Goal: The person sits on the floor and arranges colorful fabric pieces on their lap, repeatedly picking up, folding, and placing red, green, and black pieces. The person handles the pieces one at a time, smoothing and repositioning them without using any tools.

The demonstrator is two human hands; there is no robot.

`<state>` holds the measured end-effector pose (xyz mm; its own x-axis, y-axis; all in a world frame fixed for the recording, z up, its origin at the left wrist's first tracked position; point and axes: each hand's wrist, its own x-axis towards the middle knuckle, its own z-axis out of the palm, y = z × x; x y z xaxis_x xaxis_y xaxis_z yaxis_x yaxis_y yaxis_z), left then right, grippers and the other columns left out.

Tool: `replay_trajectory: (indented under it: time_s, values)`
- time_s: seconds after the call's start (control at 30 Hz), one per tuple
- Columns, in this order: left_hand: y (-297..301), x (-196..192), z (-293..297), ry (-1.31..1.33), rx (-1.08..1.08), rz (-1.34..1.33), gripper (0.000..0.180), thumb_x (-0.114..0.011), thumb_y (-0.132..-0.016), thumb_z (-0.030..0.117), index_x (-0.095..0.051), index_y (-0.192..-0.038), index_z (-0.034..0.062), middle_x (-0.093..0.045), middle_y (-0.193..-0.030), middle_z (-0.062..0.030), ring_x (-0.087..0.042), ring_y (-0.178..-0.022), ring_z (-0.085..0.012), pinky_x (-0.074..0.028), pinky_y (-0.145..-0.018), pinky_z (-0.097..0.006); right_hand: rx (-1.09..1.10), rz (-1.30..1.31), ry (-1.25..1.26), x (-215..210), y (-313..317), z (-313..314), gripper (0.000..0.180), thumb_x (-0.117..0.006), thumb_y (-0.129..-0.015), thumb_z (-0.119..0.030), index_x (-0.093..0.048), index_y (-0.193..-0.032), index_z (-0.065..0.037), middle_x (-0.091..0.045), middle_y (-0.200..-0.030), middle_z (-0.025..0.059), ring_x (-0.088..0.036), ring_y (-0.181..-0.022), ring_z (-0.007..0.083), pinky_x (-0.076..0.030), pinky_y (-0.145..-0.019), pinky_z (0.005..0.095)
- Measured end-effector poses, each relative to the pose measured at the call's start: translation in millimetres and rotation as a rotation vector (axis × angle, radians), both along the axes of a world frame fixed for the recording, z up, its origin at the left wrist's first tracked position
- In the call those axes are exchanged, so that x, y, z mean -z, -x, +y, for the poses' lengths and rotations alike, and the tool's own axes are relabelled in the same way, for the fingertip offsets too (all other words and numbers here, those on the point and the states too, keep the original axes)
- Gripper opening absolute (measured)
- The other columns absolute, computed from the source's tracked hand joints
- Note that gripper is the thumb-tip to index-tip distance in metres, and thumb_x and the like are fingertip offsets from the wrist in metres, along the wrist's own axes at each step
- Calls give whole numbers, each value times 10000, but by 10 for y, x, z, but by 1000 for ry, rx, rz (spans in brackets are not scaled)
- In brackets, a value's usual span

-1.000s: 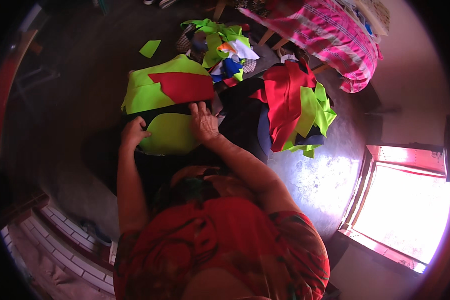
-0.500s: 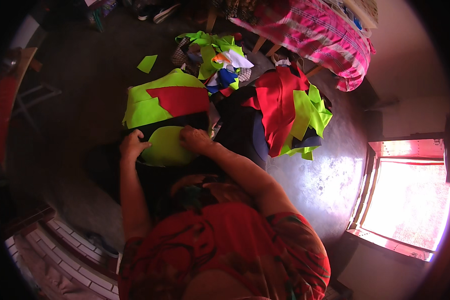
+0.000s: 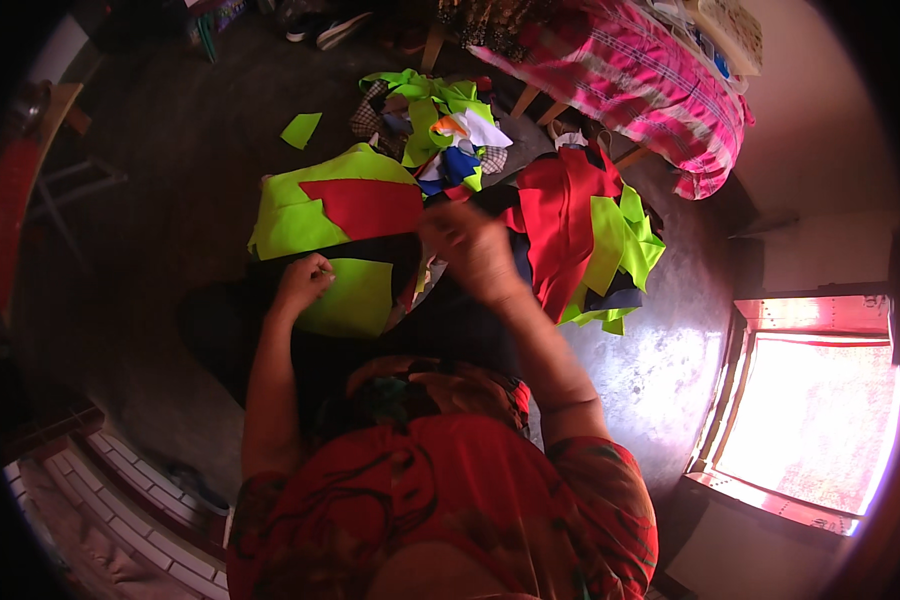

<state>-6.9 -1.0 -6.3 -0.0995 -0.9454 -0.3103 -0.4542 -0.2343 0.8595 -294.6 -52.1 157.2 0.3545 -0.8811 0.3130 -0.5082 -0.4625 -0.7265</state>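
On my dark-clothed lap lies a lime-green cloth piece [image 3: 355, 297]. My left hand [image 3: 302, 283] is closed at its upper left corner, thumb and fingers pinched together on the cloth. To the right, my right hand [image 3: 470, 247] is raised off the cloth and smeared by motion, so its fingers cannot be read. Just beyond my hands, a larger lime-green cloth [image 3: 295, 215] is spread out, with a red cloth piece [image 3: 365, 207] on top of it. Red cloth strips [image 3: 560, 220] are heaped right of my right hand.
More lime-green pieces [image 3: 630, 235] lie beside the red strips. Farther off is a mixed scrap pile [image 3: 450, 130], with one loose green scrap [image 3: 301, 129] to its left. A pink checked cloth [image 3: 630, 90] drapes a wooden-legged piece of furniture. A bright window [image 3: 810, 415] is at right.
My right hand has let go of the lime-green piece and moved up and right. The piece's top edge now looks straighter. My left hand has shifted slightly right, staying at its left side.
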Motion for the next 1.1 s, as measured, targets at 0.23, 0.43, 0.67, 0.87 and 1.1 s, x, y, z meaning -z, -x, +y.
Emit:
replay_trajectory:
  time_s: [0.23,0.43,0.67,0.87,1.1]
  values:
    - [-2,-1,5,29,-6,-13,127,-661,-795,59,-579,-877,7,-601,-633,-68,-569,-529,-125,-435,-499,-284,570,275,226,32,1532,-734,238,-653,-813,-202,-621,-999,-56,-631,-950,134,-629,-800,274,-498,-731,375]
    - [8,-65,14,28,-27,-24,129,-663,-803,65,-580,-889,17,-599,-637,-59,-573,-535,-119,-440,-501,-281,861,518,-31,514,2021,-882,467,-716,-743,-379,-606,-1071,-65,-632,-1005,164,-616,-931,337,-487,-791,448]
    - [13,-62,7,14,-32,-53,127,-665,-805,77,-589,-889,19,-602,-634,-54,-583,-535,-124,-448,-507,-281,970,553,-165,490,1929,-936,515,-742,-686,-442,-653,-1027,-65,-660,-986,165,-627,-960,345,-493,-807,446]
    - [39,-73,-2,13,-39,-45,121,-668,-798,84,-599,-870,15,-609,-629,-63,-594,-530,-136,-456,-513,-292,909,321,-128,474,2017,-877,385,-758,-658,-356,-681,-869,-43,-670,-789,131,-650,-793,299,-496,-740,411]
    - [24,-50,-6,-1,-42,11,110,-664,-808,80,-594,-861,12,-616,-647,-63,-590,-529,-130,-457,-510,-288,736,-12,-59,382,2046,-711,239,-728,-773,-207,-648,-915,-33,-650,-839,51,-603,-775,160,-478,-710,308]
